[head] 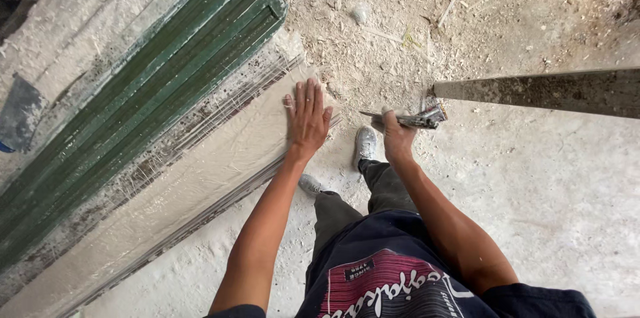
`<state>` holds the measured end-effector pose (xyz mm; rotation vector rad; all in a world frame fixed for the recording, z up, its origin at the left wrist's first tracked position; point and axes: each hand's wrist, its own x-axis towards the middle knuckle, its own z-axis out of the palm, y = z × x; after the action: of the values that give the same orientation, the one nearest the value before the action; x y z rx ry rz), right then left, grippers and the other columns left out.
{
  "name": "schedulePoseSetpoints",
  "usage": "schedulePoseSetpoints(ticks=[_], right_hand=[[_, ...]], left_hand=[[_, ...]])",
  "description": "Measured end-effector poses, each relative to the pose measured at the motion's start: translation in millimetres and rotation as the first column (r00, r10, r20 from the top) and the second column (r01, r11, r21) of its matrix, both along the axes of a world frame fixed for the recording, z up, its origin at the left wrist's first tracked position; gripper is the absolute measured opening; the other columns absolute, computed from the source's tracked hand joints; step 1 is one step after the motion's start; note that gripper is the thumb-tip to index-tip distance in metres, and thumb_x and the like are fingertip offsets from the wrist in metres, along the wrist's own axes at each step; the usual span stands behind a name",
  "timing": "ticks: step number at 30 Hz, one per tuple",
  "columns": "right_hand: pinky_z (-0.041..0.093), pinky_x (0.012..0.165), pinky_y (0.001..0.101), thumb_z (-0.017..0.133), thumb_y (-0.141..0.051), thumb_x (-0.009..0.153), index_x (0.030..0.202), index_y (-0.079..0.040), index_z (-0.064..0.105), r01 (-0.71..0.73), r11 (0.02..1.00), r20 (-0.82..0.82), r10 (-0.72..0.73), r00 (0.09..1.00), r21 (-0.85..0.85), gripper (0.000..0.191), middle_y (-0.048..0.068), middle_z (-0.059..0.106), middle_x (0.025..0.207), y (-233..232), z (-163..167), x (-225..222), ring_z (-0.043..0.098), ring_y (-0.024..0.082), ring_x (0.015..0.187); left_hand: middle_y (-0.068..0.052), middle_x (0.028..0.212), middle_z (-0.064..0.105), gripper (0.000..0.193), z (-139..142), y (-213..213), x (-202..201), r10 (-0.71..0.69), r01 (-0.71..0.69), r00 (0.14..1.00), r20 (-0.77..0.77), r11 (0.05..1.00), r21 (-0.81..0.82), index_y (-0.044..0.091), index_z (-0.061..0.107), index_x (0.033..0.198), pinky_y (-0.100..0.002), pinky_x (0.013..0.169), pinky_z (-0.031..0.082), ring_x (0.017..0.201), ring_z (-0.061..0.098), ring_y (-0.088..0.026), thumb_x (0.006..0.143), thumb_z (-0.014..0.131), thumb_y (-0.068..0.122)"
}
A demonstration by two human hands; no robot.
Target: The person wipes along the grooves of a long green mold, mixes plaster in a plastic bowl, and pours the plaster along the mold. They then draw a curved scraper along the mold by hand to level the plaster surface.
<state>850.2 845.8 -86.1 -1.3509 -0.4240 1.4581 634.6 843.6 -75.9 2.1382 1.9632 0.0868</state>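
Left hand (307, 121): fingers spread, palm laid flat against upper end of pale cream plastered panel (200, 165), mid-frame. Panel slanting from centre down to lower left; whether standing or leaning, cannot tell from this angle.

Right hand (398, 135): fist closed round handle of plaster-caked grey metal scraper blade (410, 119), just right of centre, thin blade pointing left toward the spread hand. Blade tip near panel's end but apart from it, not touching.

Beside panel, upper left: dark green ribbed metal shutter (147, 85), parallel to it, streaked strip of dried plaster between the two. Far left edge: flat dark grey shape, too unclear to name.

Right side: long grey straight-edged beam (547, 91), reaching in from right edge, near end just beside the scraper.

Below hands: two dusty grey shoes (365, 145) on rubble-strewn pale concrete floor (533, 191); straw and debris along top of frame.

Step in hand, as judged: bracing or feeling panel surface with flat palm, tool held ready alongside, no stroke under way. Looks like finishing work at panel's end, surface already coated along most of visible length.

Next move, as judged: calls for blade brought flat to panel edge, palm shifted clear of blade path, firm footing close to the base.
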Motion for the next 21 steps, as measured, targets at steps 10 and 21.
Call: schedulePoseSetpoints(ticks=[10,21], right_hand=[[0.065,0.058,0.0436,0.072,-0.029,0.094,0.106,-0.003,0.053,-0.060,0.976,-0.349,-0.017,0.937,-0.209,0.034,0.016,0.066,0.093,32.1,21.0,-30.3,0.073,0.031,0.071],[0.066,0.062,0.0424,0.077,-0.037,0.092,0.113,0.007,0.050,-0.091,0.961,-0.266,0.020,0.964,-0.260,0.057,0.021,0.068,0.096,31.5,21.9,1.8,0.072,0.031,0.069]], left_hand=[[-0.012,0.169,0.025,0.063,7.0,14.0,-4.5,0.159,-0.159,0.987,0.012,0.986,0.041,0.011,0.037,0.159,-0.076,0.117,0.004,0.156,0.016,-0.039,0.109,0.031,0.049],[-0.022,0.166,0.031,0.079,14.2,44.8,-19.3,0.195,-0.196,0.979,0.050,0.980,0.013,0.002,0.026,0.160,-0.069,0.123,0.008,0.154,0.028,-0.038,0.106,0.042,0.058]])
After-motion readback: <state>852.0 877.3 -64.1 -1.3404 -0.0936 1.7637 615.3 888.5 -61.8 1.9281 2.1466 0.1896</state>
